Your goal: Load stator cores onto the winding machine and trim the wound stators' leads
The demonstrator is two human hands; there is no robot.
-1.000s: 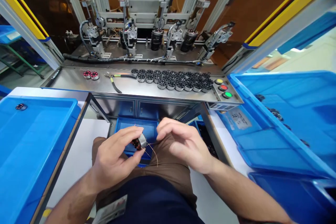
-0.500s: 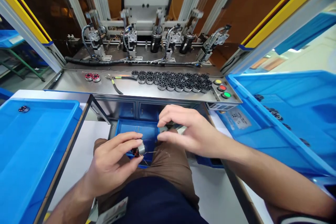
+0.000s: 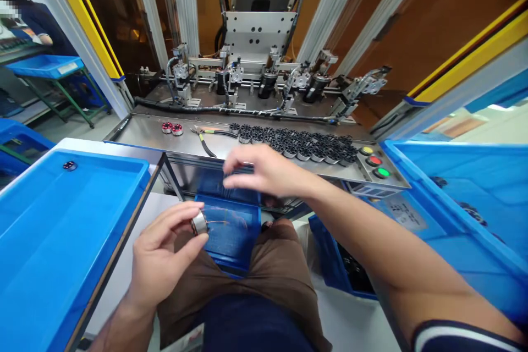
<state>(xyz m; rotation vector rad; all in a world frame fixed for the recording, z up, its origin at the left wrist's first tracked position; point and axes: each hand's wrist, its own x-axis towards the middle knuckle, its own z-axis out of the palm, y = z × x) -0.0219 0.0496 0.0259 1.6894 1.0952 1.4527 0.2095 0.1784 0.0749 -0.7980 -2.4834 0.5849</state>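
My left hand (image 3: 160,258) grips a small silver-rimmed motor (image 3: 200,223) between thumb and fingers, above my lap; thin copper-coloured wire ends stick out of it to the right. My right hand (image 3: 266,170) is in the air in front of the machine's metal ledge, thumb and fingers apart and slightly blurred, with nothing seen in it. Nearest to its fingertips on the ledge lie cutting pliers (image 3: 207,144) with black and yellow-green handles, their handles spread. A block of several black and silver motor parts (image 3: 307,146) stands to the right of the pliers, partly behind my right hand.
Two red-wound motors (image 3: 172,128) sit at the ledge's left. A blue tray (image 3: 103,203) on the left holds one motor (image 3: 70,165). Below is a blue bin (image 3: 231,253) with wire scraps. Round buttons (image 3: 374,160) and a large blue crate (image 3: 437,159) are on the right. Another person (image 3: 45,22) is far left.
My right hand has moved up and left, away from the motor and closer to the pliers. My left hand still holds the motor, now turned somewhat. The camera view has shifted left.
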